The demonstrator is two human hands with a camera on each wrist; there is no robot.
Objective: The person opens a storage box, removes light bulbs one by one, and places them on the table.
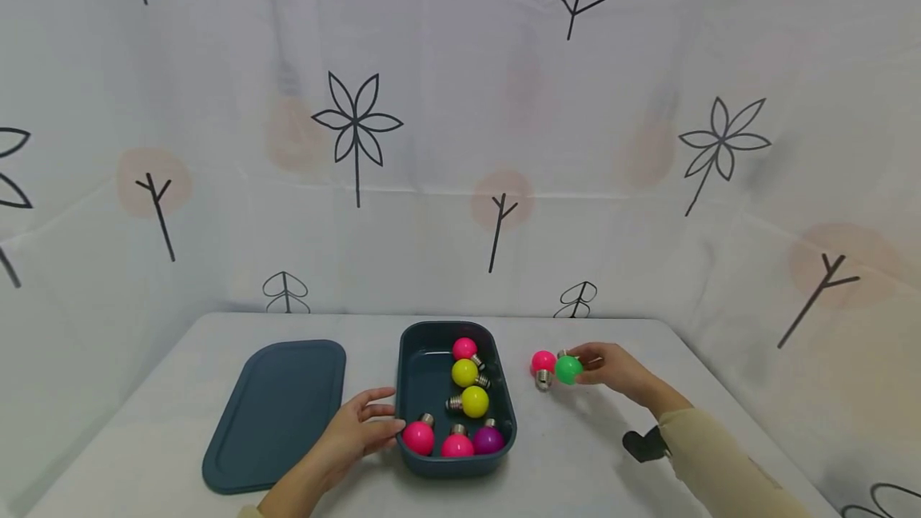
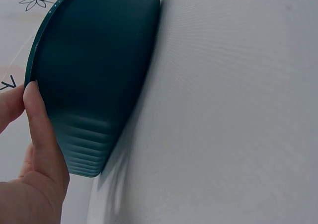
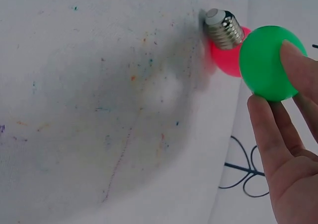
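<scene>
While the left hand (image 1: pixel 352 434) pinches the rim (image 2: pixel 37 39) of a round-cornered teal box (image 1: pixel 453 468) holding three pink bulbs (image 1: pixel 419 438), two yellow bulbs (image 1: pixel 475 402) and a purple bulb (image 1: pixel 488 440), the right hand (image 1: pixel 615 368) grips a glossy green bulb (image 1: pixel 568 370) beside a metal-based pink bulb (image 1: pixel 543 362) on the table (image 1: pixel 568 454). A flat lid (image 1: pixel 281 414) lies left of the box.

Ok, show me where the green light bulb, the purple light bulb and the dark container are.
Green light bulb (image 3: pixel 264 62): right wrist view, on its round globe.
Purple light bulb (image 1: pixel 489 440): head view, on its round globe.
Dark container (image 2: pixel 99 50): left wrist view, on its outer wall.
</scene>
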